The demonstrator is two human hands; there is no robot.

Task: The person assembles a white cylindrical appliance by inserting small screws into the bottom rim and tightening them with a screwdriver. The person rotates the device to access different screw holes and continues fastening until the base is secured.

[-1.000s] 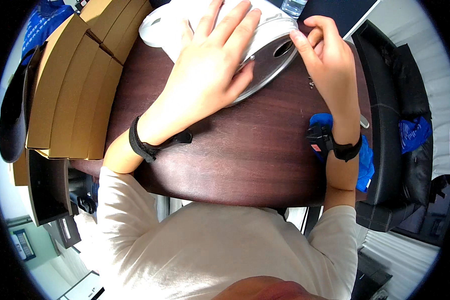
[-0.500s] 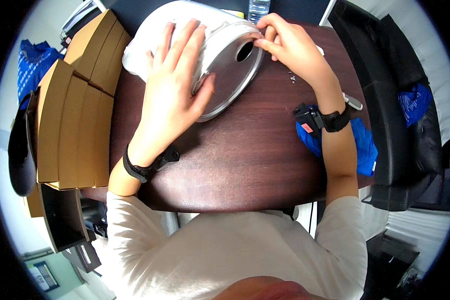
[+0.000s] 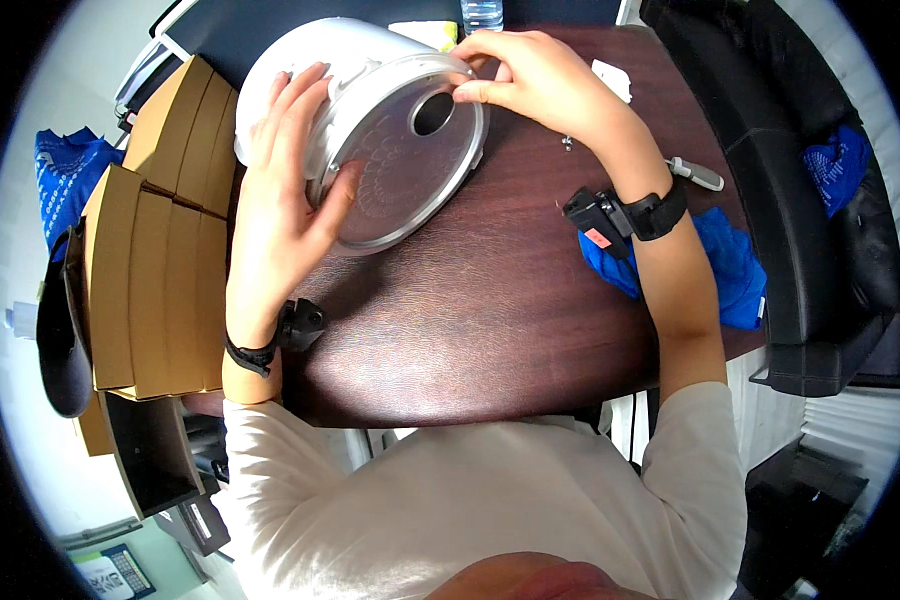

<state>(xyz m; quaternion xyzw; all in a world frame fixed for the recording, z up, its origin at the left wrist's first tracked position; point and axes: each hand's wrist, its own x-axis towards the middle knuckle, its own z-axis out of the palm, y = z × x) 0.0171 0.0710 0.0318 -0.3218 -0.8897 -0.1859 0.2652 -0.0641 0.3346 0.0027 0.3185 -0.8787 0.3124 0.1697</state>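
A white drum-shaped appliance (image 3: 335, 42) lies tilted on the dark brown table, its round face toward me. That face is a translucent grey disc (image 3: 385, 185) in a pale rim, with a dark oval hole (image 3: 432, 114) near the upper right. My left hand (image 3: 275, 200) holds the appliance's left side, fingers stretched along the body and thumb over the rim. At the rim's upper right, beside the hole, my right hand (image 3: 550, 85) has its fingertips pinched together. Whatever is between them is too small to make out. Several tiny metal pieces (image 3: 568, 143) lie below the right forearm.
A grey-handled tool (image 3: 698, 174) and a white piece (image 3: 612, 80) lie on the right. Blue fabric (image 3: 735, 275) is under my right forearm. A clear bottle (image 3: 482, 15) and yellow packet (image 3: 428, 35) stand behind. Cardboard boxes (image 3: 130, 280) line the left; a black sofa (image 3: 770, 200), the right.
In the picture, the appliance and both hands have shifted left, and the disc faces me more fully. The right fingertips stay at the rim by the hole.
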